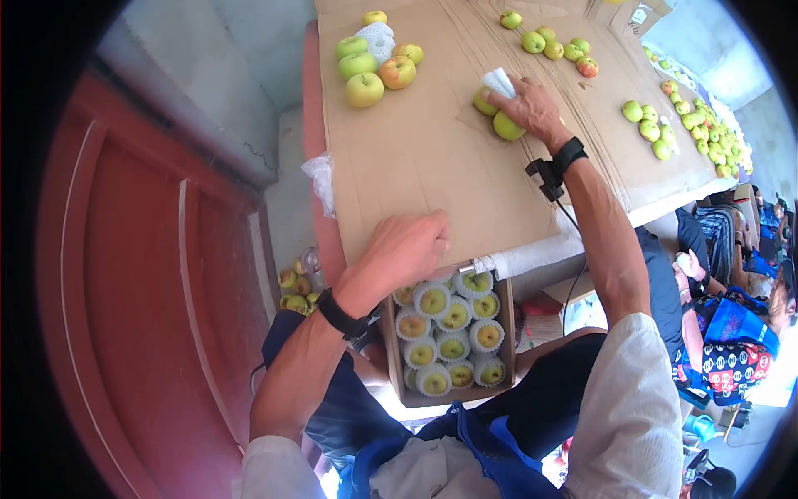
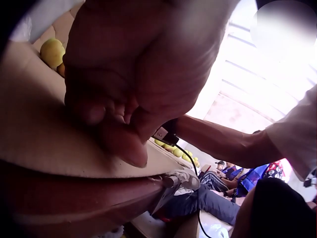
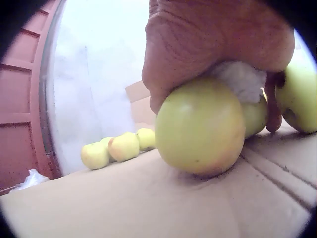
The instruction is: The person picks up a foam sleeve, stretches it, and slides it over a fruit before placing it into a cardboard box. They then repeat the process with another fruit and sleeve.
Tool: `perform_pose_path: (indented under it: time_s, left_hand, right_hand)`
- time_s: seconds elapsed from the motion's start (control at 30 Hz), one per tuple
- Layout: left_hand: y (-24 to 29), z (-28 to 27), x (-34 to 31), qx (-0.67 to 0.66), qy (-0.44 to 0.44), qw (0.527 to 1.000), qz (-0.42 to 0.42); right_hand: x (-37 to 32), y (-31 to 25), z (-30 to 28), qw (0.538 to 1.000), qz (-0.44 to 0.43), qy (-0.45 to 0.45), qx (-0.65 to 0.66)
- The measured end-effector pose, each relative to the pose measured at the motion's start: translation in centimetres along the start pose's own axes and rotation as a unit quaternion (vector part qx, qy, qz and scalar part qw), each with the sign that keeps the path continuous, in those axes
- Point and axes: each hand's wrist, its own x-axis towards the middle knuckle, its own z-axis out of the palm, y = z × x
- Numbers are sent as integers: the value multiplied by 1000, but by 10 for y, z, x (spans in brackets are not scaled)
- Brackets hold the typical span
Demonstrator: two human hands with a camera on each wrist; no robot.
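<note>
My right hand [image 1: 532,110] is over a small group of apples on the cardboard and grips a crumpled white foam net [image 1: 499,81]. A yellow-green apple [image 1: 508,126] lies under its palm side, with another apple [image 1: 485,101] beside it. In the right wrist view the hand [image 3: 218,42] touches the near apple [image 3: 200,126], and the white net [image 3: 240,82] shows beneath the palm. My left hand [image 1: 405,248] rests near the front edge of the cardboard. In the left wrist view its fingers [image 2: 116,111] are loosely curled, with nothing seen in them.
Below the table edge stands a box [image 1: 509,333] of apples in foam nets. Apples with a white net [image 1: 378,40] lie at the back left; more apples [image 1: 553,50] lie at the back and right. Plastic [image 1: 320,185] hangs at the left edge. People sit at right.
</note>
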Motion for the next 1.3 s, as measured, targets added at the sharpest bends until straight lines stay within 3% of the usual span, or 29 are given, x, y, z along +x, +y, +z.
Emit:
perform_pose_path:
  time_s: [0.17,0.3,0.37,0.5,0.57,0.67,0.77,0.83,0.87,0.93,1.03,1.13,1.2,1.3]
  left_hand:
    - [-4,3,1,8,23,999,26]
    - [1,-2,2,0,-13,1000,-7]
    - [1,-2,0,-6,-22,1000,-18]
    - [2,1,-2,23,1,1000,-8]
    - [6,-2,-4,28,-2,999,-17]
    - [13,-8,-8,-7,-10,999,-43]
    - [11,-5,-1,-52,48,997,-19]
    - [12,-7,5,-139,133,981,10]
    - [15,-10,7,-142,133,981,10]
    - [26,-19,9,-321,161,933,23]
    - [41,-25,7,-370,181,910,50]
    - [59,-31,-4,-415,126,901,13]
    - [49,-25,3,-398,118,910,-12]
    - [41,-19,6,-397,125,909,-31]
  right_hand:
    - [-18,-17,-2,999,3,-37,38]
    - [-5,-11,-7,995,8,-66,72]
    - [1,-8,-21,962,112,-141,205]
    - [2,4,-31,968,54,-82,230]
    - [4,8,-44,970,66,-60,225]
    - [-16,4,-63,973,46,10,227]
    - [-41,-2,-71,960,40,46,274]
    - [-93,-53,-90,917,69,-15,392]
    - [-109,-63,-90,895,82,-41,435]
    - [-137,-87,-85,908,80,-45,410]
    - [-163,-104,-61,909,54,-45,411]
    - [-180,-115,-43,889,9,-49,454]
    - [-189,-123,-41,907,-34,-41,418]
    - [-201,-129,-61,859,22,-96,503]
